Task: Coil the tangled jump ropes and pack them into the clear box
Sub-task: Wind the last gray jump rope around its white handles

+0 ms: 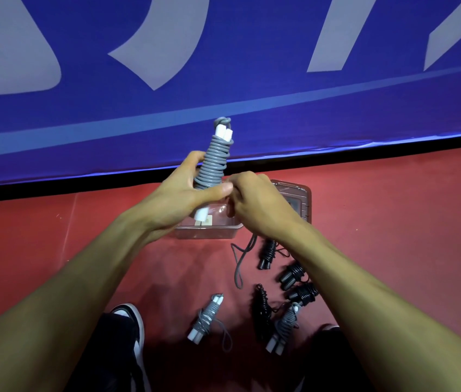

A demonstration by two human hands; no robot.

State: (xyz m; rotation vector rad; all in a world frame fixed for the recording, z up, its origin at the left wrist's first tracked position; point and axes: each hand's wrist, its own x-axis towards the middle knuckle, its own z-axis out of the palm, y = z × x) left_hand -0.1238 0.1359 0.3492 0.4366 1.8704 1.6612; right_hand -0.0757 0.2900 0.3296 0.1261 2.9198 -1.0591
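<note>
Far left: red floor (54, 236), blue banner (223, 103) behind, nothing task-related there. Shoe (131, 321) at bottom left.

Left hand (184, 190) clenched around grey jump rope (213, 162), bundle held tilted, near upright, above the clear box (206, 232). Cord wound tight round paired white handles; handle tips showing at top and again below the palm. Small loop or knot at top end. Thumb pressed across lowest turns.

Right hand (254, 199) closed at bundle's lower end, touching left thumb; fingertips apparently pinching the cord tail, exact grip hidden. Loose grey tail (239, 264) hanging from under that hand down to floor, so winding judged unfinished.

Clear box on floor directly below hands, looks empty apart from a label; lid (298, 199) lying just right of it.

Lower centre: finished grey coil (205, 321) on floor, short tail sticking out. Further right: four black coils (269, 254) (291, 274) (304, 294) (263, 306) and another grey coil (283, 326), near each other, partly under the right forearm. None packed yet.

Risks, judged: 
- tail not tucked firmly, turns springing loose on release. 
- thumb easing off, lower wraps sliding down over handle ends. 
- dangling tail snagging nearest black coil, dragging it along. 
- bundle may be long for the box; angled entry could catch rim or tip the box.
</note>
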